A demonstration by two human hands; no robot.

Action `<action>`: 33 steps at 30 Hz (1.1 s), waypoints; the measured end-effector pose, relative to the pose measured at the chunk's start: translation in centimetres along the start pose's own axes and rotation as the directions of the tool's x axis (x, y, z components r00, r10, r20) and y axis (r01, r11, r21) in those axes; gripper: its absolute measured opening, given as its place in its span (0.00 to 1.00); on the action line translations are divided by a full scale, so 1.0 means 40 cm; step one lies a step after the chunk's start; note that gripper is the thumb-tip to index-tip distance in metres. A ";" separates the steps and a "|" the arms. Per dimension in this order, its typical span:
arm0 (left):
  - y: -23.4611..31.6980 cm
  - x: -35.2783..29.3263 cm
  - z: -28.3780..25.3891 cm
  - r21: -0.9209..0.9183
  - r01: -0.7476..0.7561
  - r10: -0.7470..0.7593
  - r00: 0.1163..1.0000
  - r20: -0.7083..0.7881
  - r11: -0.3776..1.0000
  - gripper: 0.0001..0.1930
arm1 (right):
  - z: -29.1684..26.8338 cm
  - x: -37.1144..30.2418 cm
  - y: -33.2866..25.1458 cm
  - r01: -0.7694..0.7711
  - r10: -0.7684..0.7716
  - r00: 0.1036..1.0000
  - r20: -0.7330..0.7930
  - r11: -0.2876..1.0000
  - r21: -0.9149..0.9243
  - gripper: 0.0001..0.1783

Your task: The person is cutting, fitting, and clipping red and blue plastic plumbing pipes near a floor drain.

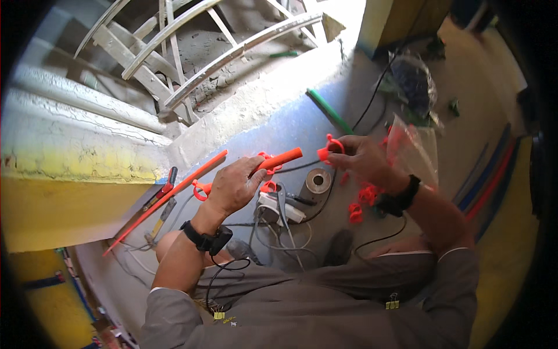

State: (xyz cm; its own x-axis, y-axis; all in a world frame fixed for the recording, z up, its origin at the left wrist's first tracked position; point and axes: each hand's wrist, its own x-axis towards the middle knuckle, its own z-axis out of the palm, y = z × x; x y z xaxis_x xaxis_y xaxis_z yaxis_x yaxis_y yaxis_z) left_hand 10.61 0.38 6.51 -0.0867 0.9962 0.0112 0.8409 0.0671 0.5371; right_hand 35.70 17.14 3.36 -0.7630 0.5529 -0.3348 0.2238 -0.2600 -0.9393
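Observation:
My left hand (231,181) is wrapped round a short orange-red plastic tube (283,158), which points up to the right. Red ring-shaped clips (201,189) show by the tube's near end and beside my fingers; whether each one is on the tube, I cannot tell. Between the fingertips of my right hand (365,163) is a red pipe clip (333,150), its open ring facing upward. A small gap separates this clip from the tube's free end. Both wrists wear black straps with cables.
On the floor are a tape roll (318,181), a white power strip (280,208) with cords, several loose red clips (356,212) and a clear plastic bag (415,148). A green pipe (329,110) lies ahead. Left are a long red strip (168,202) and pliers (164,191).

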 end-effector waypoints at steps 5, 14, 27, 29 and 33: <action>-0.021 -0.020 -0.033 -0.061 -0.041 0.033 0.991 -0.129 0.997 0.14 | 0.116 0.036 -0.080 0.116 -0.164 0.976 -0.146 0.950 -0.291 0.14; -0.123 -0.061 -0.109 -0.082 -0.148 0.152 0.988 0.039 0.986 0.12 | 0.202 0.035 -0.100 -0.031 0.025 0.999 -0.029 0.975 -0.221 0.09; -0.201 -0.104 -0.240 -0.213 -0.005 -0.091 0.893 -0.440 0.977 0.14 | 0.241 0.044 -0.012 -0.391 0.383 0.909 -0.162 0.920 -0.017 0.12; -0.240 -0.105 -0.201 -0.111 -0.011 -0.039 0.895 -0.444 0.994 0.15 | 0.251 0.051 -0.049 -0.161 0.157 0.972 -0.178 0.987 -0.013 0.15; -0.168 -0.095 -0.162 -0.085 -0.047 0.018 0.951 -0.309 0.995 0.15 | 0.312 0.066 -0.102 -0.003 -0.001 0.980 -0.197 1.000 -0.021 0.12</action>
State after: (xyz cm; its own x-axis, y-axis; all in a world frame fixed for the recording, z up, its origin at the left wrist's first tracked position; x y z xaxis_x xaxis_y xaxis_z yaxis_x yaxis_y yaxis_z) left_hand 1.83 -4.23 8.30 -0.2319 0.9313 0.2807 0.7952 0.0153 0.6061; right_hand 25.21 9.78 7.24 -0.6291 0.6981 -0.3418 0.2388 -0.2449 -0.9397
